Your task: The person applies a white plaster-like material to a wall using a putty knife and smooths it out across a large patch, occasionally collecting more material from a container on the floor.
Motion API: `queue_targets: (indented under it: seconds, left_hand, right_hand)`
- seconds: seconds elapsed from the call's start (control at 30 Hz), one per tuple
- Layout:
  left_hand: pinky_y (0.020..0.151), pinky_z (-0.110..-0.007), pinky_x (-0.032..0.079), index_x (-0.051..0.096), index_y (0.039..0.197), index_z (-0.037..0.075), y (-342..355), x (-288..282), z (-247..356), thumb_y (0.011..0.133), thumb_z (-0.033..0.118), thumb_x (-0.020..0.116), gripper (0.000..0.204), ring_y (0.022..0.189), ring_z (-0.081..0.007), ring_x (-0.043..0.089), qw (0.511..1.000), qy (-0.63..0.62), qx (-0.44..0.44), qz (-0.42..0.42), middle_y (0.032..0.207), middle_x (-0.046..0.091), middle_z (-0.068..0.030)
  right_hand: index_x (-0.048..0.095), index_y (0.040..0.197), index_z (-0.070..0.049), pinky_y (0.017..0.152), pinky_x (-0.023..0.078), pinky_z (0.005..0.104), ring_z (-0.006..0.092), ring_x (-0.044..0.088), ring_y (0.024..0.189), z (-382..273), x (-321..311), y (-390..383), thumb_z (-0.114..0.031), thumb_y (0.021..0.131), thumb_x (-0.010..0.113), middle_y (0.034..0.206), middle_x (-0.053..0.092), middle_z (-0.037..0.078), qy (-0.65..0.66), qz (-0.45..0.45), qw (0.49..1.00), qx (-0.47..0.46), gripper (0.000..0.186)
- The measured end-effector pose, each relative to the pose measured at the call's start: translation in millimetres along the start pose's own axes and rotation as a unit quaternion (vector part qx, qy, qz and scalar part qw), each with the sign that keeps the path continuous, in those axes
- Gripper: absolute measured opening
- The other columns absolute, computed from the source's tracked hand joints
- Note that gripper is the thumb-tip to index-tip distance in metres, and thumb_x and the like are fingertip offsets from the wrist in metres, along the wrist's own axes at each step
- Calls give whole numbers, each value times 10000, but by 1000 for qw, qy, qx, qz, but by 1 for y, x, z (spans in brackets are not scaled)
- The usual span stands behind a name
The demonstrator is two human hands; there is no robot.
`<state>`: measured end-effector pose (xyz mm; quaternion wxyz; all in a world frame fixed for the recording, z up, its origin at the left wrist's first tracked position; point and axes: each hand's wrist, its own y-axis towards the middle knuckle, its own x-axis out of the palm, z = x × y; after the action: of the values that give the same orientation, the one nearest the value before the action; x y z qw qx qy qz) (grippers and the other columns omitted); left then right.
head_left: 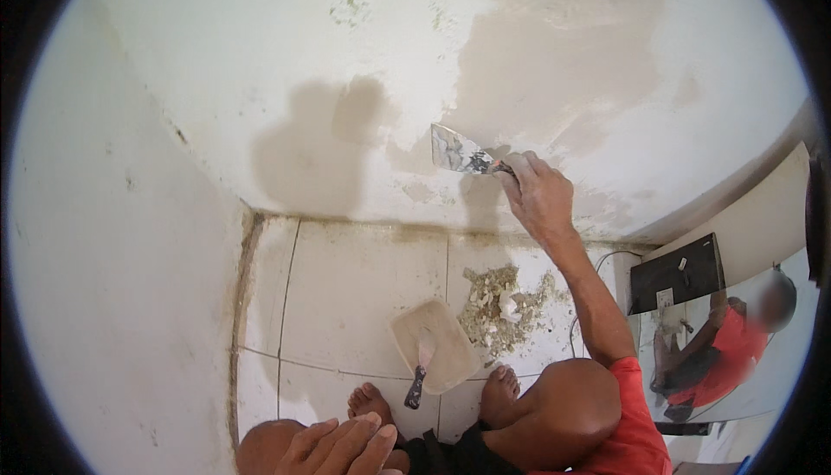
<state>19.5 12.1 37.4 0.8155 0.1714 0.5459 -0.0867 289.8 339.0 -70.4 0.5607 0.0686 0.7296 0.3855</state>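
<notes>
My right hand [534,191] grips a wide metal putty knife [456,150] by its handle, the blade against or very close to the white wall [363,33], just left of a beige patch [545,59]. My left hand [338,447] is low at the bottom edge near my knee, fingers extended and loosely together, with nothing visible in them. Between my bare feet and the wall a shallow beige tub [454,345] rests on the tiled floor, with a second, narrower scraper [418,377] lying in it and its dark handle over the rim.
A side wall [121,241] runs along the left. A pile of debris [502,306] lies beside the tub. At the right stand a black flat panel [671,274], a pale board [770,198] and a mirror [718,410] reflecting a person in red; a cable curves near the panel.
</notes>
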Motion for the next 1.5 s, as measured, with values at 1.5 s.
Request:
queue_targets:
  seconds: [1.5]
  left_hand:
    - [888, -562, 453, 559, 1236, 82, 9, 262, 4, 893, 286, 677, 416, 1009, -439, 584, 894, -113, -414, -129, 1119, 615, -216]
  right_hand:
    - [627, 1258, 41, 504, 398, 227, 55, 464, 557, -30, -5, -307, -218, 1021, 584, 703, 553, -13, 527, -285, 597, 534, 354]
